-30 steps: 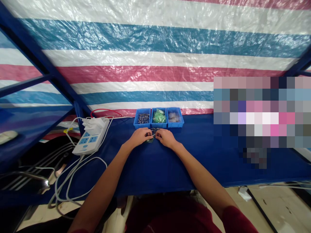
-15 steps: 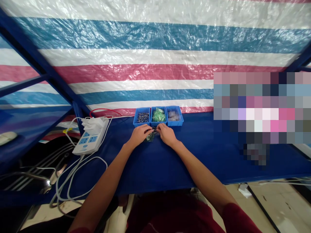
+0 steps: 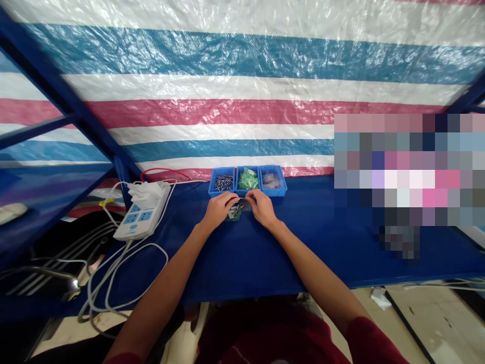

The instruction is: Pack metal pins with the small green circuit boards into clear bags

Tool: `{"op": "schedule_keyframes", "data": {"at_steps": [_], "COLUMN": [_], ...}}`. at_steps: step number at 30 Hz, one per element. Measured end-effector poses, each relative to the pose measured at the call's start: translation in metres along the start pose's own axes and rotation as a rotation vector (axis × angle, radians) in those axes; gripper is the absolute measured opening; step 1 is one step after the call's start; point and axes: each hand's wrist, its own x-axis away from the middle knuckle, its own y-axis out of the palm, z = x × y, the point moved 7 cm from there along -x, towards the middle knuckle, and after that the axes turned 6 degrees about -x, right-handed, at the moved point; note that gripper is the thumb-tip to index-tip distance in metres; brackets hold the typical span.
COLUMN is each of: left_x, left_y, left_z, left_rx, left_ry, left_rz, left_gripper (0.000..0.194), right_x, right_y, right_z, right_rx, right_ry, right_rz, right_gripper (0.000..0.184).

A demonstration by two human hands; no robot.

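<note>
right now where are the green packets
In the head view, the green packets sit in the middle blue bin of three, just beyond the right hand.

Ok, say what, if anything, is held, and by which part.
The left hand and right hand seem to pinch a thin item; by which part cannot be told.

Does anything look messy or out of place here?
The white cables loop untidily over the table at left and past its front edge. A white scrap lies on the floor at right, like litter. The three blue trays stand in a neat row; pieces by the left hand are too small to judge.
</note>
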Motion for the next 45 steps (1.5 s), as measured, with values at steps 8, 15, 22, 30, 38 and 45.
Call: {"op": "schedule_keyframes", "data": {"at_steps": [8,15,22,30,38,45], "left_x": [-0.001,-0.002,0.001,-0.001,0.001,0.003], "left_y": [-0.011,-0.003,0.0,-0.012,-0.01,-0.01], "left_z": [0.008,0.007,0.004,0.013,0.002,-0.002], "left_rx": [0.098,0.026,-0.002,0.143,0.34,0.569], "left_ry": [0.007,-0.002,-0.059,-0.023,-0.22,-0.335], "left_rz": [0.132,0.065,0.033,0.171,0.169,0.2], "left_gripper": [0.022,0.027,0.034,0.024,0.021,0.03], "right_x": [0.0,0.001,0.0,-0.002,-0.001,-0.001], "right_y": [-0.003,-0.001,-0.004,0.0,-0.004,-0.013], "right_z": [0.003,-0.003,-0.008,-0.002,-0.004,-0.001], "right_rx": [-0.022,-0.081,-0.064,-0.049,-0.06,-0.051], "right_ry": [0.036,-0.008,-0.046,-0.008,-0.019,0.033], "right_rz": [0.036,0.006,0.029,-0.017,0.016,0.115], "right_gripper": [0.018,0.02,0.026,0.034,0.028,0.029]}}
